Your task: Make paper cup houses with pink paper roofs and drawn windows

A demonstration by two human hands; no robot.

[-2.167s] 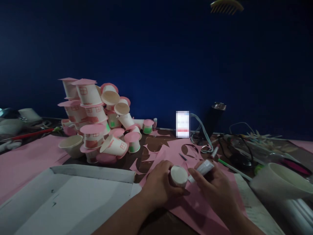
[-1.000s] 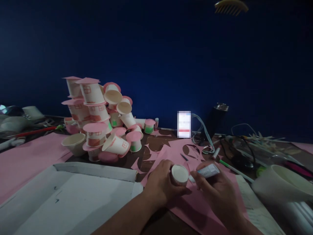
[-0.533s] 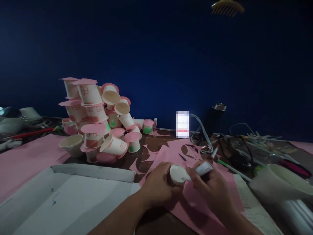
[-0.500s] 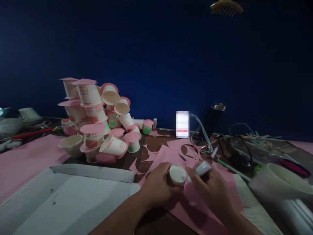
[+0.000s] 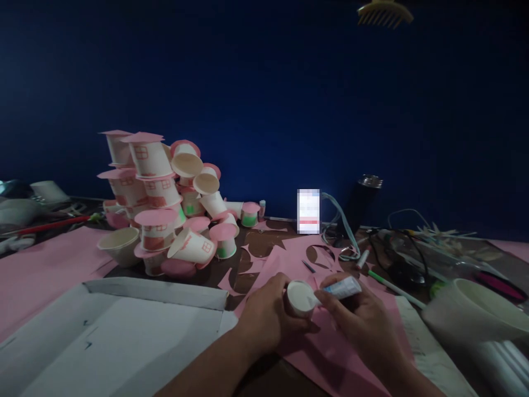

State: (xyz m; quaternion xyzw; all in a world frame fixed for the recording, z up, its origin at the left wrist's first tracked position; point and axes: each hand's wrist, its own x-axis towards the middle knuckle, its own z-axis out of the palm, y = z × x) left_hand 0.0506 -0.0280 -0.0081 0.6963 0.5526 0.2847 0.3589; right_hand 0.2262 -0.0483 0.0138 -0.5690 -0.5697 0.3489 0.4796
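Observation:
My left hand (image 5: 266, 311) is wrapped round a small paper cup (image 5: 300, 298), whose pale round end faces up towards me. In my right hand (image 5: 361, 317) is a white and blue glue tube (image 5: 342, 287), lying tilted between thumb and fingers. The tube's nozzle points left and reaches the cup's rim; whether glue is coming out I cannot tell. Below both hands lies a pink paper sheet (image 5: 330, 353). A pile of paper cups (image 5: 151, 157) with pink paper tops and drawn windows stands to the left.
An open white box (image 5: 136, 331) lies at the front left. Pink paper scraps (image 5: 252, 259) and scissors (image 5: 308, 266) lie beyond my hands. At the back are a blurred-out screen (image 5: 308, 211) and a dark bottle (image 5: 360, 204). A large pale cup (image 5: 458, 314) stands at right.
The right hand has turned the glue tube, bringing its nozzle left onto the cup's rim. The left hand still holds the cup, almost in the same place.

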